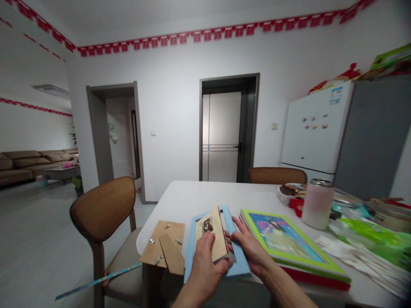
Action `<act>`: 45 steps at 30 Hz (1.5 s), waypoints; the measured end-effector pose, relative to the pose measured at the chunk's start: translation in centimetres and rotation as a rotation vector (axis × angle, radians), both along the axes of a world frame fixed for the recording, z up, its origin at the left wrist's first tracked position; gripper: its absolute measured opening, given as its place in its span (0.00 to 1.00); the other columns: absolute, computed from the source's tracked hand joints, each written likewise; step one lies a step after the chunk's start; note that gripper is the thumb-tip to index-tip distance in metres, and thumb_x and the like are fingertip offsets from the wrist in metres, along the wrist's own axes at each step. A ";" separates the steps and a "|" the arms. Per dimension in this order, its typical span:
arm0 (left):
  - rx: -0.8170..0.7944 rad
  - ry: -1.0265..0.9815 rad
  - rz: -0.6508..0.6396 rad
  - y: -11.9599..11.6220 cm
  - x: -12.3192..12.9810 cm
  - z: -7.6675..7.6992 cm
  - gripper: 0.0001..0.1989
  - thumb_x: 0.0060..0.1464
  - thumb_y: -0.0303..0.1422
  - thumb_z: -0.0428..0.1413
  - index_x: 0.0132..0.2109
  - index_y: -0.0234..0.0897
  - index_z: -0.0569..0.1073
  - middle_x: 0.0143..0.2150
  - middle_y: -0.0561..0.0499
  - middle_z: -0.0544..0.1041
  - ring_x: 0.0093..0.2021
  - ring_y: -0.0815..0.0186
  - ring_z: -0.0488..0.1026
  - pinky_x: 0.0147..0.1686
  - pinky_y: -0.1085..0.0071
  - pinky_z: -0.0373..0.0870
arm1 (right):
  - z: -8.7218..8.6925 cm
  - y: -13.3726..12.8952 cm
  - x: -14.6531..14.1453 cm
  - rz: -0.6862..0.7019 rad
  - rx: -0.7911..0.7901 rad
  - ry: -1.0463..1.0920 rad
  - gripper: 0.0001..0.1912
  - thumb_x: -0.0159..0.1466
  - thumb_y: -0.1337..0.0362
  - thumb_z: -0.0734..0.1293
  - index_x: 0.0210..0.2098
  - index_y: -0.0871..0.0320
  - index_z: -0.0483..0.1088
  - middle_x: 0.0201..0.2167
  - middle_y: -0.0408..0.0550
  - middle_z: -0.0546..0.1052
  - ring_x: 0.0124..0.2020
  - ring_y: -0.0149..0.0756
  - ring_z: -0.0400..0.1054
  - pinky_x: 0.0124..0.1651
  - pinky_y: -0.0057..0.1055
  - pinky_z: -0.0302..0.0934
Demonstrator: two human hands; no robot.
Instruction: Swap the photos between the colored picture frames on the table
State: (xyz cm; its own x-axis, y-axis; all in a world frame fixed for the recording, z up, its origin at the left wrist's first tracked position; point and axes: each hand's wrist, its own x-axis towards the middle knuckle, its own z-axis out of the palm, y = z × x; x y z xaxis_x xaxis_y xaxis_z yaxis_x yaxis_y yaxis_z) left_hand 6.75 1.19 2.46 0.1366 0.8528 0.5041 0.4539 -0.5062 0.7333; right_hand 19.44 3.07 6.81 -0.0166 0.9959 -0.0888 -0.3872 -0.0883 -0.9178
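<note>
The light-blue picture frame (240, 259) is near the close edge of the white worktop (189, 192), its backing board (175, 231) off and lying beside it to the left, strut and metal clips upward. A cream printed card (218, 239) sits over the frame's opening, apparently tilted rather than flush. So the frame looks opened up, with card and board both not yet secured in it. The left hand (205, 261) grasps the card, fingers on its face, thumb by its near end. The right hand (247, 244) is at the frame's right rail, fingertips by the card's edge; I cannot tell whether it grips rail or card. The frame's long axis runs away from the person; the card's does too, its far end angled slightly left.
</note>
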 end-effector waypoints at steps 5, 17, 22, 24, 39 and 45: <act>0.194 -0.057 0.176 0.7 -1.6 1.5 0.17 0.46 0.23 0.46 0.46 0.36 0.65 0.42 0.46 0.70 0.44 0.62 0.66 0.46 0.64 0.61 | -1.4 1.3 1.1 -0.003 0.040 -0.354 0.39 0.47 0.71 0.59 0.57 0.59 0.42 0.26 0.45 0.72 0.22 0.31 0.67 0.23 0.26 0.60; -0.029 -0.242 0.673 1.0 -9.5 -4.1 0.29 0.46 0.32 0.51 0.55 0.31 0.52 0.48 0.38 0.66 0.48 0.57 0.65 0.46 0.60 0.63 | -7.6 3.1 3.7 -0.144 0.325 -1.563 0.27 0.51 0.72 0.56 0.50 0.73 0.59 0.44 0.63 0.69 0.47 0.41 0.62 0.51 0.32 0.53; 0.085 0.050 0.514 -0.4 -9.9 -4.6 0.22 0.45 0.29 0.48 0.51 0.33 0.61 0.56 0.42 0.59 0.57 0.59 0.52 0.55 0.59 0.51 | -6.9 2.6 3.5 -0.191 0.379 -1.515 0.25 0.48 0.72 0.58 0.47 0.72 0.64 0.47 0.62 0.67 0.49 0.44 0.59 0.53 0.34 0.49; 0.046 0.163 0.361 -1.4 -10.2 -4.1 0.24 0.43 0.27 0.48 0.51 0.36 0.62 0.57 0.45 0.58 0.57 0.61 0.52 0.55 0.59 0.50 | -6.5 2.2 2.8 -0.240 0.419 -1.391 0.24 0.48 0.71 0.59 0.45 0.69 0.65 0.47 0.61 0.67 0.49 0.44 0.60 0.53 0.36 0.50; 0.073 0.013 0.175 -0.5 -7.7 -1.0 0.19 0.48 0.28 0.45 0.48 0.37 0.67 0.50 0.47 0.69 0.52 0.62 0.62 0.53 0.61 0.56 | -3.1 2.2 -6.8 -0.057 0.313 -0.258 0.33 0.52 0.62 0.60 0.55 0.62 0.47 0.23 0.40 0.69 0.22 0.28 0.65 0.24 0.25 0.60; -0.190 -0.801 0.089 -0.3 -3.2 0.5 0.20 0.51 0.42 0.46 0.41 0.29 0.70 0.42 0.41 0.74 0.46 0.58 0.68 0.47 0.63 0.62 | -3.0 1.2 -5.0 0.002 0.038 -0.209 0.23 0.54 0.60 0.57 0.48 0.60 0.58 0.33 0.50 0.73 0.31 0.35 0.69 0.28 0.27 0.61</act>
